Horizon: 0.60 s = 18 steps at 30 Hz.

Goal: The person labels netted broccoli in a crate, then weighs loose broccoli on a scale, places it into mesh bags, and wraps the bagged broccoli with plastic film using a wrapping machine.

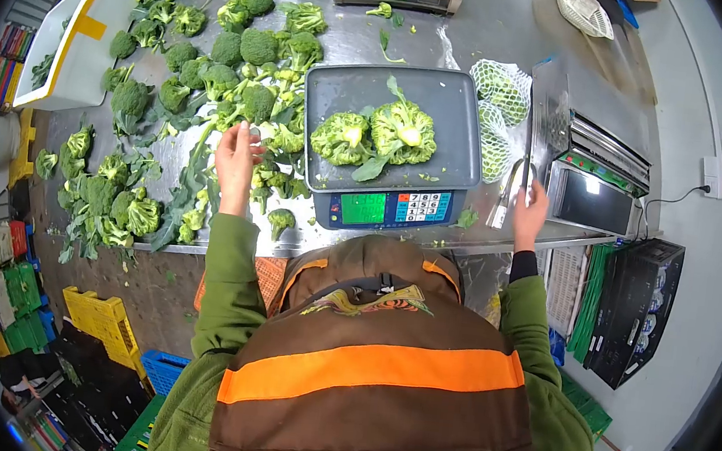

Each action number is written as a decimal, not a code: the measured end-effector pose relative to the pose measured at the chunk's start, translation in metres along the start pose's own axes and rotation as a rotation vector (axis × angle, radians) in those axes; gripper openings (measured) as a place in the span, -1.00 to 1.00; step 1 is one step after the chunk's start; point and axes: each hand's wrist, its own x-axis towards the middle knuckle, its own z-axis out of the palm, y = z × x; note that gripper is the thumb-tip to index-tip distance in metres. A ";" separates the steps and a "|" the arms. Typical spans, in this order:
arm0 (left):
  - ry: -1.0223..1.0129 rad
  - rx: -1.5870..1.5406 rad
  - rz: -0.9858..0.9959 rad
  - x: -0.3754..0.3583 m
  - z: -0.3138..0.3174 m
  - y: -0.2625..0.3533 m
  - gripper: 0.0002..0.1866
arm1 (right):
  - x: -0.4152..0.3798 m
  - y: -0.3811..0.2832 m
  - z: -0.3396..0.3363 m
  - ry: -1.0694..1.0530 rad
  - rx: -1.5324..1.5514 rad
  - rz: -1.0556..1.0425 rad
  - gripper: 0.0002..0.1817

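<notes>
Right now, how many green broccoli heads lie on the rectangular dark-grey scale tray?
2: the left green broccoli head and the right green broccoli head, side by side on the tray; none seems hidden.

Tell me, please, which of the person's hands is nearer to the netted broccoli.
Right: the right hand is just right of the netted broccoli, nearer the person's body; the left hand is across the loaded scale, beside loose broccoli.

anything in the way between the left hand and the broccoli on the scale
Yes: loose broccoli on the table lies between the left hand and the scale tray, whose raised rim stands on that side too. Above the tray, nothing visible blocks the two broccoli heads; only leaves lie against them.
</notes>
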 end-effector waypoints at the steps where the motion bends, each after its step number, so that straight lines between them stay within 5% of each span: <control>1: -0.003 0.002 -0.005 0.002 -0.007 -0.006 -0.59 | 0.009 -0.023 -0.009 -0.002 -0.004 0.004 -0.52; 4: -0.068 0.020 0.043 0.022 -0.031 -0.027 -0.61 | 0.058 -0.102 -0.014 0.136 0.354 -0.013 -0.63; 6: 0.069 0.039 0.045 0.033 -0.027 -0.047 -0.65 | 0.094 -0.162 -0.003 0.104 0.462 -0.059 -0.63; 11: 0.103 -0.141 -0.042 0.035 -0.019 -0.030 -0.78 | 0.157 -0.330 0.074 -0.297 0.758 -0.268 -0.68; 15: 0.091 -0.176 -0.017 0.054 -0.028 -0.027 -0.82 | 0.202 -0.432 0.188 -0.490 0.489 -0.598 -0.79; 18: 0.105 -0.182 -0.038 0.068 -0.036 -0.013 -0.83 | 0.241 -0.488 0.275 -0.356 0.060 -0.938 -0.84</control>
